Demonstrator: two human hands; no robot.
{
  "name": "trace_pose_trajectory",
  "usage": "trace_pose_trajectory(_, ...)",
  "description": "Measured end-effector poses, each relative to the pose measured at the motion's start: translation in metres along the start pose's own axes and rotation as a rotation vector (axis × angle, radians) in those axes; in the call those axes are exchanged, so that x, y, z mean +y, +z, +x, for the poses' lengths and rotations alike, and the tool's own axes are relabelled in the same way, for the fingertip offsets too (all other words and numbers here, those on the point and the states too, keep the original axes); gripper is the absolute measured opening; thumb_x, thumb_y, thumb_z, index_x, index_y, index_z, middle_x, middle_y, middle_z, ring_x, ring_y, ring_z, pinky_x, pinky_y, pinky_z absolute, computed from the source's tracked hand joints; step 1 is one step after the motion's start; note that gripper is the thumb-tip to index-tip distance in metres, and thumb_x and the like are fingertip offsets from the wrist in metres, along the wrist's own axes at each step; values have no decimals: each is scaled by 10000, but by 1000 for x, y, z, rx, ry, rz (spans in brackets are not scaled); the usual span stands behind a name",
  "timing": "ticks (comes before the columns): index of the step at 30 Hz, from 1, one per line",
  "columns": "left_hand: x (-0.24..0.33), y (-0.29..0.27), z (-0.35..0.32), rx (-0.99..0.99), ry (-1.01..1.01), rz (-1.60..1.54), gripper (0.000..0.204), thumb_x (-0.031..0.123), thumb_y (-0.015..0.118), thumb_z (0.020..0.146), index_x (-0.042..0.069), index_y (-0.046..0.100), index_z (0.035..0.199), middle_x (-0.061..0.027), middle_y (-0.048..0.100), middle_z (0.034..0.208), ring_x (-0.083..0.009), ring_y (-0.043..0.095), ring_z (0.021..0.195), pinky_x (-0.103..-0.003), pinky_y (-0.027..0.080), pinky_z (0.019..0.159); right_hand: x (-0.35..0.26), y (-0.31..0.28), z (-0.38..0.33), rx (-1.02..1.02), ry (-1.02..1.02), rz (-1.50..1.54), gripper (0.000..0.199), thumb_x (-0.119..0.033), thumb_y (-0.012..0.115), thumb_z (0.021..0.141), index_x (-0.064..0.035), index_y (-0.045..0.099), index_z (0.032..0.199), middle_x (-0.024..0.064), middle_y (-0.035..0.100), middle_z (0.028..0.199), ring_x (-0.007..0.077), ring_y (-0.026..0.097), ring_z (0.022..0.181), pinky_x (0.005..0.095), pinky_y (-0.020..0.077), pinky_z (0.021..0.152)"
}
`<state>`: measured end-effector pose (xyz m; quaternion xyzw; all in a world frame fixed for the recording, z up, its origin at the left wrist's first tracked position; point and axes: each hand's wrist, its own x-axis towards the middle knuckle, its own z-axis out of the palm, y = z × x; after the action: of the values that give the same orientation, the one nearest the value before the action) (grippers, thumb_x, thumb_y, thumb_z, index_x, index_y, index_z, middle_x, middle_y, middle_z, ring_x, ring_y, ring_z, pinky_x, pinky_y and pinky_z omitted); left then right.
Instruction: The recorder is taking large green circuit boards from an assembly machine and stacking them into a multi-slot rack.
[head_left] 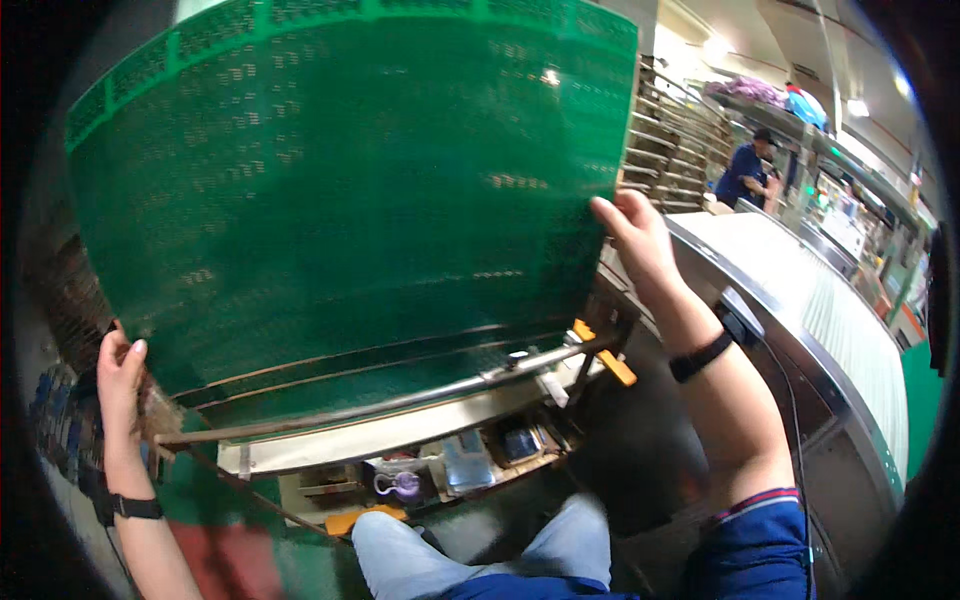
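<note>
A large green perforated plastic sheet (pixel 350 190) is held up in front of me, tilted and filling most of the view. My left hand (pixel 120 375) grips its lower left edge. My right hand (pixel 635 235) grips its right edge, higher up. The sheet's lower edge hangs over a metal frame (pixel 400 400) with rails, where another green sheet lies flat underneath.
A shelf under the frame holds a plastic bottle (pixel 465 462), a small dark device (pixel 520 442) and a purple object (pixel 400 485). A conveyor machine with a white belt (pixel 800 290) runs on the right. A person in blue (pixel 745 170) stands by racks behind it.
</note>
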<state>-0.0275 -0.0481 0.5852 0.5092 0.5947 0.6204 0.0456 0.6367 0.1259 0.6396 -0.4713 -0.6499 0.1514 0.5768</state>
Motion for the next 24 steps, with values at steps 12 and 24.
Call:
trace_pose_trajectory(12, 53, 29, -26, 88, -16, 358, 286, 100, 647, 896, 23, 497, 1127, -24, 580, 776, -96, 546, 712, -275, 468, 694, 15, 14, -26, 21, -79, 254, 365, -49, 545, 964, 65, 521, 1310, 123, 635, 1200, 171, 584, 1115, 300, 433, 992)
trace_pose_trajectory(24, 23, 10, -12, 334, 224, 213, 389, 79, 631, 897, 81, 505, 1265, -87, 548, 1226, -195, 541, 1116, -335, 461, 936, -38, 17, -64, 276, -699, -281, 325, -62, 609, 904, -3, 586, 1222, 154, 629, 1104, 295, 619, 1031, 362, 458, 954)
